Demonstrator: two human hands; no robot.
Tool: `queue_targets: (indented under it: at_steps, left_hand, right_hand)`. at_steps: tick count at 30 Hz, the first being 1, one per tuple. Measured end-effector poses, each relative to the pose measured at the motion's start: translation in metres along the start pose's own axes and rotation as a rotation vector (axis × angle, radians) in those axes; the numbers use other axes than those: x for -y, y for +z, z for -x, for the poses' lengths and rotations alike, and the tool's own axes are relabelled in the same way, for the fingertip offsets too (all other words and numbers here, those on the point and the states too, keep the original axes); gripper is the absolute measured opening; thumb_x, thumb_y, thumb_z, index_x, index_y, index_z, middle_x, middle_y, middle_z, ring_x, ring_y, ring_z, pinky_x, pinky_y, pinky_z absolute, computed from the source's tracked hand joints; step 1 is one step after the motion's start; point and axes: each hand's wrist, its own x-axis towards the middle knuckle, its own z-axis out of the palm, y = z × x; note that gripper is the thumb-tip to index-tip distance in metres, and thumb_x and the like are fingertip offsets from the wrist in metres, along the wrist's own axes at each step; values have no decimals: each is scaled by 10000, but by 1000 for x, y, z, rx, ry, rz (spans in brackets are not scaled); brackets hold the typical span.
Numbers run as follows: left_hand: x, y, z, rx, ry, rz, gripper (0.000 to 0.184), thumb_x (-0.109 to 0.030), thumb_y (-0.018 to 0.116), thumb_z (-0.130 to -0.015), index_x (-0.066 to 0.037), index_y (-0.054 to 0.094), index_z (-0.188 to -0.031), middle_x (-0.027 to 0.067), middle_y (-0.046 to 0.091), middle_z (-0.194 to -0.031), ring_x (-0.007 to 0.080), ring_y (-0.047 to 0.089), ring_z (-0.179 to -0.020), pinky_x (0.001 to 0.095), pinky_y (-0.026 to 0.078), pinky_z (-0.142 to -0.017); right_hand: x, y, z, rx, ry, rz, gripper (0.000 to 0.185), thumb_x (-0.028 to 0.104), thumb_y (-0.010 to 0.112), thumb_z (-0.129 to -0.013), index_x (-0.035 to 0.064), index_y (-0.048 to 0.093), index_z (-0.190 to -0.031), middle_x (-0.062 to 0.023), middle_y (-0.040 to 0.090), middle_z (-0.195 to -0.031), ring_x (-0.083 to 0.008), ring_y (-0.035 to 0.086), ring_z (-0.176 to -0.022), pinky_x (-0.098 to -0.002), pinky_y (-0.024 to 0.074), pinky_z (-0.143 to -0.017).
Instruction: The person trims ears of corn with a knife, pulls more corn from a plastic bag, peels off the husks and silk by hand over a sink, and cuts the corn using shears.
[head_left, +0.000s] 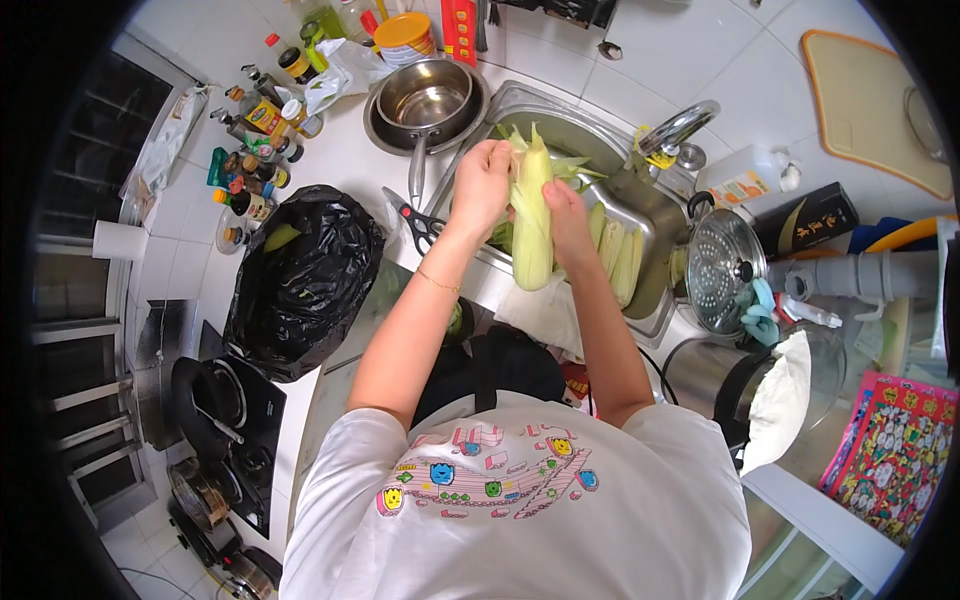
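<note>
An ear of corn [532, 225] in pale green husk hangs over the front edge of the sink, its leafy tip pointing away from me. My left hand [484, 183] is closed around husk leaves at the upper left of the ear. My right hand [570, 222] wraps the ear's right side. Several more husked ears [621, 262] lie in the steel sink [655, 222] to the right. Loose green leaves show behind the held ear. Fingers on the far side of the ear are partly hidden.
Left of the sink are red-handled scissors [420, 226], a steel pan [425, 98] and a black-bag-lined container [305, 290] with a husk leaf inside. A faucet [680, 127] rises behind the sink. At right stand a steamer lid [724, 262] and a metal pot [705, 375].
</note>
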Motion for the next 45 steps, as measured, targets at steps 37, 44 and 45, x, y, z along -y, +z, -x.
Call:
queue_targets:
  at_steps: [37,44,45]
  left_hand:
    - [-8,-22,34,-210,-73,45,251,-250,381,-1036,-43,485,-936,-12,414,-630,66,375,-498,216,342,-458]
    - [-15,-34,-3,-195,137,85,192,-224,396,-1030,-71,481,-952,-23,453,-687,43,417,-554,191,358,-470]
    - [-8,-29,-13,-182,167,85,191,-224,398,-1030,-72,477,-945,-22,456,-698,41,421,-565,191,360,-474]
  right_hand:
    - [-54,-139,-123,-800,155,-647,476,395,617,-907,10,441,-1127,-159,577,-872,-289,576,-708,-463,538,-667]
    - [-54,-144,-87,-637,92,-279,382,284,672,-875,13,480,-1065,-122,594,-819,-243,608,-630,-402,546,-557]
    - [-47,-136,-78,-572,128,-261,371,267,677,-868,17,482,-1061,-120,594,-813,-236,606,-627,-400,545,-555]
